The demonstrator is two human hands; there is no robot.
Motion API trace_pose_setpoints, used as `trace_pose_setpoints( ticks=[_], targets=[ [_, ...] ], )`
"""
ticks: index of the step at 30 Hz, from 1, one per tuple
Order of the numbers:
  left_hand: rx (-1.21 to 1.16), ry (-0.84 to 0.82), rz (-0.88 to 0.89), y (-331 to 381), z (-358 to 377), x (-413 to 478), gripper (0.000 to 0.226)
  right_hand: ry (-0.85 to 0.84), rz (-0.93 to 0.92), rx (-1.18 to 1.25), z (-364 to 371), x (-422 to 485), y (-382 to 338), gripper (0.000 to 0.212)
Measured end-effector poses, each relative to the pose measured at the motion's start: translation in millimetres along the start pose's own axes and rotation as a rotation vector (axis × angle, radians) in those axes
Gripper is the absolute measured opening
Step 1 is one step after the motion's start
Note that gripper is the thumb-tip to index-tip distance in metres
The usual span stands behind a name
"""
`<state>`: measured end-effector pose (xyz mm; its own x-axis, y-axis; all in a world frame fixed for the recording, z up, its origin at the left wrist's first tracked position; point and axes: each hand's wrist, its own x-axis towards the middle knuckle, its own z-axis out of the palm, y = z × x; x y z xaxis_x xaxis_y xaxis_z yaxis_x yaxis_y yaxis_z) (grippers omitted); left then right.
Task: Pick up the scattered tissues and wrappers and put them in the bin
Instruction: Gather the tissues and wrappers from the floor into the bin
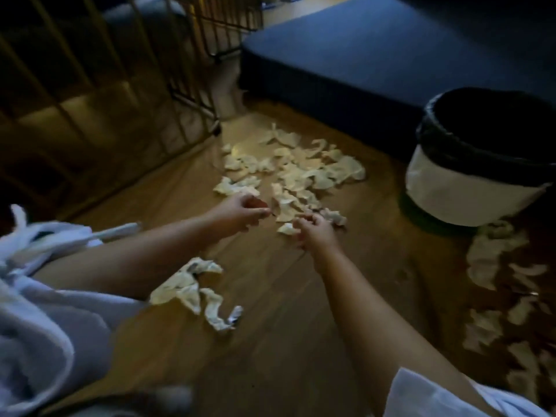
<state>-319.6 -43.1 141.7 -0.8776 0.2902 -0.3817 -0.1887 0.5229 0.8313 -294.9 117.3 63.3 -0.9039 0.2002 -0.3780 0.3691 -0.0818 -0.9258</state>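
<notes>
Several crumpled white tissues [296,170] lie in a heap on the wooden floor at centre. My left hand [240,210] hovers at the heap's near left edge, fingers curled around something reddish and blurred. My right hand [316,231] is down at the heap's near edge, fingers curled onto a small crumpled tissue [286,229], with another wad [334,216] just beyond the knuckles. A torn wrapper with dark print [192,285] lies closer to me, between my forearms. The bin [469,188], white with a black liner, stands open at the right.
More tissues [493,266] are strewn on the dark floor below the bin. A dark blue low bed or sofa [346,55] fills the back. A metal-barred frame on casters [99,94] runs along the left. My white robe [39,311] covers my lap.
</notes>
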Motion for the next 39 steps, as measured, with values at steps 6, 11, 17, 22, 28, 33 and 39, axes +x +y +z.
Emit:
trace_pose_setpoints(
  ticks=[6,11,17,22,28,33,39],
  targets=[
    [0.010,0.165,-0.098,-156.8,-37.5,-2.4,0.028,-0.111,-0.032,-0.335,105.9,0.0,109.0,0.016],
    [0.183,0.403,0.065,-270.8,-59.8,-0.1,0.034,-0.285,-0.265,-0.955,164.6,-13.7,195.2,0.054],
    [0.492,0.546,-0.002,-333.9,-69.3,20.2,0.089,-0.251,-0.464,-1.319,166.1,-14.6,243.7,0.051],
    [0.475,0.453,-0.165,-356.7,-51.1,41.0,0.113,0.157,-0.482,-1.238,129.9,-23.4,256.5,0.037],
    [0.577,0.470,-0.036,-357.1,-41.3,42.2,0.068,0.263,-0.531,-0.981,111.2,-34.8,265.7,0.019],
    [0.502,0.329,0.141,-357.2,-61.5,22.8,0.048,0.246,-0.340,-0.771,131.4,-20.6,243.2,0.012],
    [0.450,0.403,0.130,-358.5,-99.8,5.3,0.056,0.310,-0.375,-0.464,178.2,9.7,196.8,0.039]
  ],
)
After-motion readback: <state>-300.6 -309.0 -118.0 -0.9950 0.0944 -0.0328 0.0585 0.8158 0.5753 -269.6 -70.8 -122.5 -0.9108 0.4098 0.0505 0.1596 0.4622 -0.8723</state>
